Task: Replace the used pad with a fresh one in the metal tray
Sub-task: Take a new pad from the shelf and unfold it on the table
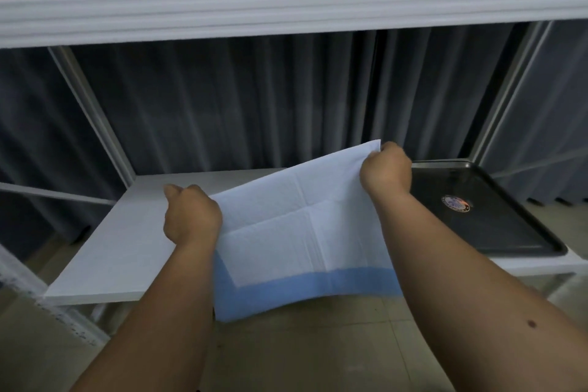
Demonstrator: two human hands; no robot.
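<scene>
A white pad (pixel 296 232) with a blue border and fold creases is held spread in the air over the white shelf (pixel 127 251). My left hand (pixel 191 213) grips its left edge in a fist. Its far right corner is gripped by my right hand (pixel 386 169), which is raised higher, so the pad slopes down toward me and its blue near edge hangs past the shelf front. A dark metal tray (pixel 496 232) with a round sticker in it lies flat at the right end of the shelf, beside my right forearm. No pad lies in the tray.
A white upper shelf board (pixel 286 6) crosses overhead. White metal uprights (pixel 95 111) frame the rack on both sides. Grey curtains (pixel 238 99) hang behind. Beige tiled floor (pixel 318 344) shows below the shelf front.
</scene>
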